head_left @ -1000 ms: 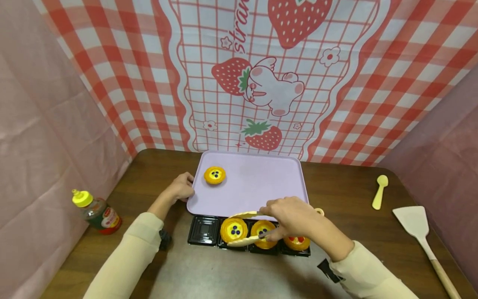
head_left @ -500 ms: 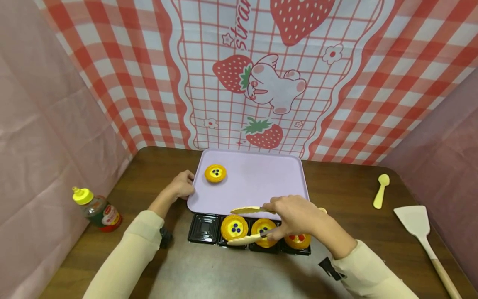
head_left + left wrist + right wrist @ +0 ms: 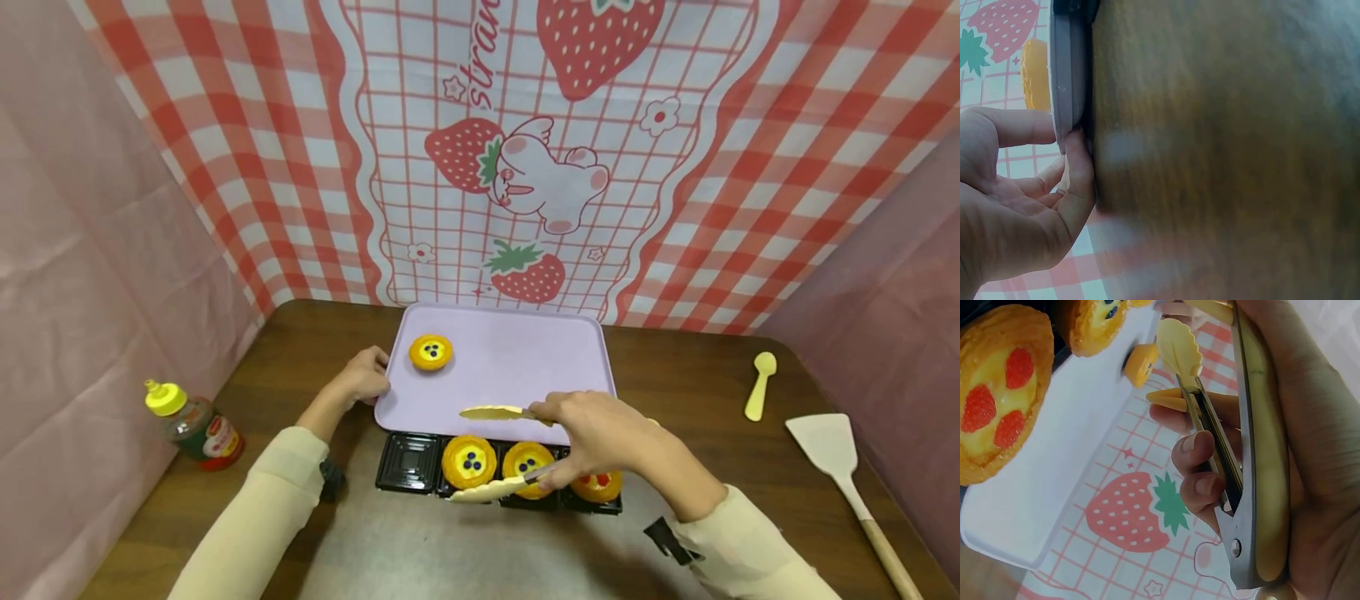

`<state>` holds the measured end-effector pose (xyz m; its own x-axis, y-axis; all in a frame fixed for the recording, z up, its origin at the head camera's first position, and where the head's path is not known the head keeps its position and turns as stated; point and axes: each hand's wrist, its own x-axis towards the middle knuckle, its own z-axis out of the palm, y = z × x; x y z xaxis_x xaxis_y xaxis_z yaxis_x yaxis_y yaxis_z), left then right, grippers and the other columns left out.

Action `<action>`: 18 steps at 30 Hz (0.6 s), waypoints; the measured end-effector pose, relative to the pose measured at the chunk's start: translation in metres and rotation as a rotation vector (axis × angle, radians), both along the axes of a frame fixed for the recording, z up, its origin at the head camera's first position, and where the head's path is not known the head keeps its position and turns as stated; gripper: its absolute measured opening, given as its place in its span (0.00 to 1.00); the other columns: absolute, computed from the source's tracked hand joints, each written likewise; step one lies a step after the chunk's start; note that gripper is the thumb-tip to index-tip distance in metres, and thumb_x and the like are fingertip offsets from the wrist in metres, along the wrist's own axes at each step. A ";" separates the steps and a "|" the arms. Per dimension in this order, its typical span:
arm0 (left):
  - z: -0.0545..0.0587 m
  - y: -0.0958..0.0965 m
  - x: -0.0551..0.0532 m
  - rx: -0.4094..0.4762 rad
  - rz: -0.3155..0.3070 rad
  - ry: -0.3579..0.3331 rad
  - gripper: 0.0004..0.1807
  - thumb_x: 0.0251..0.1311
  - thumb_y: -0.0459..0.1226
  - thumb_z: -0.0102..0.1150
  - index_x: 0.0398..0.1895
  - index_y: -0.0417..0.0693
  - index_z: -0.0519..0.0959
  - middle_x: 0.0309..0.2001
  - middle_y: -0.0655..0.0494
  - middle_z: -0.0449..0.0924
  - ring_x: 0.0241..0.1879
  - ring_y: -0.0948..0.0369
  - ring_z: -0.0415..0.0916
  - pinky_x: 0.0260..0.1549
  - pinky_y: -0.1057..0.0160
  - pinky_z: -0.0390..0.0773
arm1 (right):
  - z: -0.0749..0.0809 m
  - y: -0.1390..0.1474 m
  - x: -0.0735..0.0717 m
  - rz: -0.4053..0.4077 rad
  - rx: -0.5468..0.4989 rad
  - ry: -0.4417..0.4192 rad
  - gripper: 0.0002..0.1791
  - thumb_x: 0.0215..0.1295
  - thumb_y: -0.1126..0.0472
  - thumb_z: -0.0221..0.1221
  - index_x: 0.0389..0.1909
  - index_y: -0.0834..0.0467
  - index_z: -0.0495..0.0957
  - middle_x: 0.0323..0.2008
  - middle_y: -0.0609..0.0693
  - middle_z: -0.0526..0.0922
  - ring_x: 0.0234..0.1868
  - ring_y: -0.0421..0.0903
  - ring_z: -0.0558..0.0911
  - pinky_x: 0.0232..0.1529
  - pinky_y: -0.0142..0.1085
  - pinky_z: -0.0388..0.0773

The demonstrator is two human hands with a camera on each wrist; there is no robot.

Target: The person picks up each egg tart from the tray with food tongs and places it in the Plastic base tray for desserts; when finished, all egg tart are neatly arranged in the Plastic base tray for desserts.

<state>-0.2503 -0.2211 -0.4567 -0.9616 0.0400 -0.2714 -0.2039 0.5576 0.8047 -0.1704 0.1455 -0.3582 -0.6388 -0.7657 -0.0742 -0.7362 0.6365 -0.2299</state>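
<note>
My left hand (image 3: 365, 375) pinches the left rim of a lilac tray (image 3: 517, 358), thumb and fingers on opposite sides of the edge in the left wrist view. On the tray's left part sits a blueberry tart (image 3: 431, 352). My right hand (image 3: 600, 437) grips cream-coloured tongs (image 3: 1269, 456) with their arms spread apart. The upper tip is over the tray's front part, the lower one near the front of a black compartment tray (image 3: 405, 486). Between those tips lies a second blueberry tart (image 3: 469, 462), with another blueberry tart (image 3: 525, 462) beside it. A red-berry tart (image 3: 1004, 394) is partly under my right hand.
A squeeze bottle (image 3: 198, 429) with a yellow cap stands at the left. To the right lie a small yellow spoon (image 3: 761, 387) and a white spatula (image 3: 828, 446) with a wooden handle. A checked strawberry cloth (image 3: 300, 167) hangs behind the table.
The arms of the tongs have spread wider, the upper tip shifting back over the lilac tray and the lower one slightly forward. My left hand stays at the rim; the tarts have not moved.
</note>
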 end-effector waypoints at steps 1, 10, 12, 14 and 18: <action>0.000 0.000 0.000 0.000 -0.006 0.002 0.26 0.43 0.21 0.50 0.51 0.29 0.65 0.41 0.36 0.73 0.34 0.50 0.75 0.25 0.54 0.84 | 0.001 0.001 0.001 -0.003 0.002 0.006 0.44 0.44 0.32 0.71 0.58 0.57 0.79 0.46 0.44 0.83 0.44 0.46 0.81 0.46 0.45 0.80; 0.000 -0.002 0.003 0.017 0.008 -0.014 0.26 0.43 0.21 0.52 0.52 0.29 0.66 0.40 0.39 0.72 0.33 0.52 0.74 0.25 0.54 0.84 | 0.012 0.003 0.003 -0.056 0.002 0.040 0.50 0.42 0.30 0.71 0.63 0.57 0.76 0.50 0.47 0.82 0.47 0.47 0.81 0.47 0.46 0.81; 0.000 -0.002 0.003 0.022 0.004 -0.011 0.26 0.43 0.21 0.52 0.52 0.28 0.65 0.39 0.39 0.71 0.32 0.52 0.74 0.25 0.53 0.84 | 0.015 0.002 0.002 -0.066 0.001 0.058 0.51 0.42 0.29 0.70 0.63 0.57 0.75 0.49 0.47 0.81 0.46 0.46 0.81 0.46 0.46 0.81; 0.001 -0.002 0.003 0.026 0.003 -0.013 0.26 0.43 0.21 0.52 0.52 0.28 0.65 0.39 0.39 0.71 0.32 0.52 0.74 0.25 0.53 0.84 | 0.017 0.002 -0.001 -0.076 0.002 0.078 0.52 0.42 0.28 0.70 0.64 0.56 0.74 0.47 0.45 0.81 0.44 0.45 0.81 0.43 0.45 0.82; 0.002 -0.002 0.002 0.030 0.002 -0.018 0.26 0.44 0.21 0.52 0.52 0.28 0.65 0.39 0.39 0.71 0.32 0.52 0.74 0.26 0.54 0.84 | 0.020 0.002 -0.010 -0.093 -0.015 0.096 0.54 0.41 0.25 0.68 0.65 0.56 0.73 0.46 0.44 0.80 0.40 0.43 0.80 0.40 0.44 0.81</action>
<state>-0.2483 -0.2231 -0.4543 -0.9568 0.0469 -0.2869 -0.2191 0.5327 0.8175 -0.1802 0.1480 -0.3379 -0.7106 -0.7036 0.0019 -0.6934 0.6998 -0.1716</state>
